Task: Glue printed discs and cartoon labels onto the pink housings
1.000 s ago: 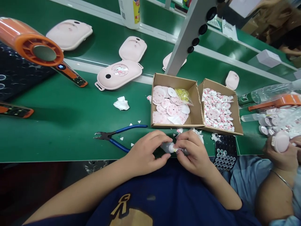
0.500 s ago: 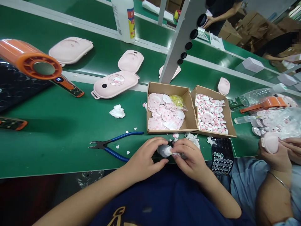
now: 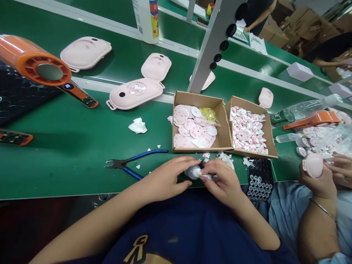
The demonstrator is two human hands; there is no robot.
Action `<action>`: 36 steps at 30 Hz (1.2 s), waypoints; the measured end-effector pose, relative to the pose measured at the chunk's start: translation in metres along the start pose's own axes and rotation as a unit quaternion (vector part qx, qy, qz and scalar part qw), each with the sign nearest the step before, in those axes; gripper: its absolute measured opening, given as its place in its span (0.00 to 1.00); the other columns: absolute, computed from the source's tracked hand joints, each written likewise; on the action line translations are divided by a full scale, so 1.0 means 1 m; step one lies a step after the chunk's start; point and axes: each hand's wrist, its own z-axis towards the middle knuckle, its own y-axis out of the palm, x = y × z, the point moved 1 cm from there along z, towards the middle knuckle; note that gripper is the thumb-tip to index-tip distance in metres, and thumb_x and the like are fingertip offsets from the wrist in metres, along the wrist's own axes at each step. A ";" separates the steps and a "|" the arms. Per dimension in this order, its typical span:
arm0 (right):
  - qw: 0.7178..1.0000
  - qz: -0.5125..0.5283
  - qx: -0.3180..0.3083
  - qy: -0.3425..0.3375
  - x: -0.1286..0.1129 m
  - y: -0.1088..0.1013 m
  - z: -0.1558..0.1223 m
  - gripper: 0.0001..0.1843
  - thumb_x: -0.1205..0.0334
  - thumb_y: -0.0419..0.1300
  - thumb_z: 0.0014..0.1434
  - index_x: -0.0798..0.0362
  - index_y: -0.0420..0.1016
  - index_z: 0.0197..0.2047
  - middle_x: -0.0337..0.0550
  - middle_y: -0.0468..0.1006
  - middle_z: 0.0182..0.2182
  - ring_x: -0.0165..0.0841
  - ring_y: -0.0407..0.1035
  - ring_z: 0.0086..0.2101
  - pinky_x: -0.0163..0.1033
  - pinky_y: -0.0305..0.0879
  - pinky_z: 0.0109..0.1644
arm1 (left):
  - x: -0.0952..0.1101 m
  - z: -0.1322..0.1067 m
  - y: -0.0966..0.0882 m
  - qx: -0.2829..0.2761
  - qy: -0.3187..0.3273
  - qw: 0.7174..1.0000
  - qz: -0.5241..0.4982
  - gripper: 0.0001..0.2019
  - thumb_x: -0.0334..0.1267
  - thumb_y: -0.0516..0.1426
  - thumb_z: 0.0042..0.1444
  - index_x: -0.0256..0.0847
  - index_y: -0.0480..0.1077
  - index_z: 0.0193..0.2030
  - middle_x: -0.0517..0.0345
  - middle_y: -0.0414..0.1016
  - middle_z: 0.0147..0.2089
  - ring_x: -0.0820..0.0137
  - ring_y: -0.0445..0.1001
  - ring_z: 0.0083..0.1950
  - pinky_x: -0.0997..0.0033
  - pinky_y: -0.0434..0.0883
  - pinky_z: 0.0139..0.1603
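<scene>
Near the table's front edge, my left hand (image 3: 172, 178) curves around a small translucent squeeze bottle (image 3: 193, 172), its nozzle pointing right. My right hand (image 3: 222, 179) is closed at the nozzle, fingertips pinching a small white piece (image 3: 206, 176) that looks like tissue; the fingers hide part of it. Blue-handled pliers (image 3: 125, 165) lie to the left, one handle partly behind my left wrist. Just beyond my hands stands a cardboard box (image 3: 202, 149) of pink and white discs with a bag of yellow bits. Beside it, another box (image 3: 254, 154) holds many small rabbit figures.
Pink cases (image 3: 134, 95) lie at the back. An orange handheld fan (image 3: 41, 68) stands at left, near crumpled tissue (image 3: 138, 125). A grey post (image 3: 206, 47) rises behind the boxes. At right, a co-worker's hand (image 3: 319, 179) holds a pink case beside a black sticker sheet (image 3: 260, 181).
The view has shifted slightly, so my left forearm now covers more of the pliers' lower handle. My hands stay together at the bottle's nozzle, with only small finger movement.
</scene>
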 end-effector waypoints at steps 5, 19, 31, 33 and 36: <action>1.000 0.014 0.009 0.016 0.001 0.004 -0.002 0.07 0.70 0.62 0.59 0.49 0.73 0.39 0.40 0.77 0.32 0.33 0.73 0.35 0.38 0.70 0.40 | 0.003 0.001 0.011 0.087 -0.060 0.993 0.043 0.21 0.30 0.69 0.48 0.41 0.69 0.48 0.50 0.75 0.49 0.58 0.75 0.51 0.55 0.75 0.53; 0.970 0.203 -0.067 0.119 0.027 0.002 0.002 0.08 0.58 0.66 0.60 0.49 0.76 0.42 0.40 0.72 0.35 0.32 0.69 0.35 0.37 0.67 0.38 | 0.004 0.006 0.000 -0.017 -0.020 0.999 0.032 0.22 0.26 0.58 0.60 0.40 0.69 0.61 0.48 0.76 0.59 0.60 0.74 0.58 0.55 0.70 0.61; 0.982 0.166 -0.021 0.090 0.022 0.006 0.001 0.06 0.56 0.63 0.63 0.49 0.78 0.40 0.42 0.78 0.33 0.33 0.72 0.34 0.39 0.70 0.38 | 0.006 0.003 0.013 0.090 -0.048 0.990 0.101 0.17 0.29 0.66 0.54 0.41 0.68 0.48 0.52 0.77 0.47 0.59 0.76 0.49 0.54 0.74 0.52; 0.984 0.158 -0.002 0.085 0.022 0.006 0.000 0.04 0.59 0.63 0.63 0.49 0.78 0.39 0.41 0.79 0.34 0.33 0.74 0.35 0.39 0.70 0.39 | 0.004 0.003 0.011 0.083 -0.032 0.991 0.101 0.16 0.28 0.64 0.56 0.41 0.69 0.50 0.51 0.78 0.49 0.59 0.76 0.51 0.54 0.73 0.54; 0.986 0.147 0.015 0.081 0.022 0.007 -0.002 0.03 0.61 0.63 0.63 0.49 0.77 0.38 0.42 0.80 0.33 0.33 0.74 0.35 0.39 0.71 0.40 | 0.003 0.004 0.008 0.041 -0.008 0.997 0.071 0.20 0.24 0.60 0.57 0.41 0.70 0.55 0.50 0.78 0.54 0.59 0.75 0.56 0.53 0.70 0.59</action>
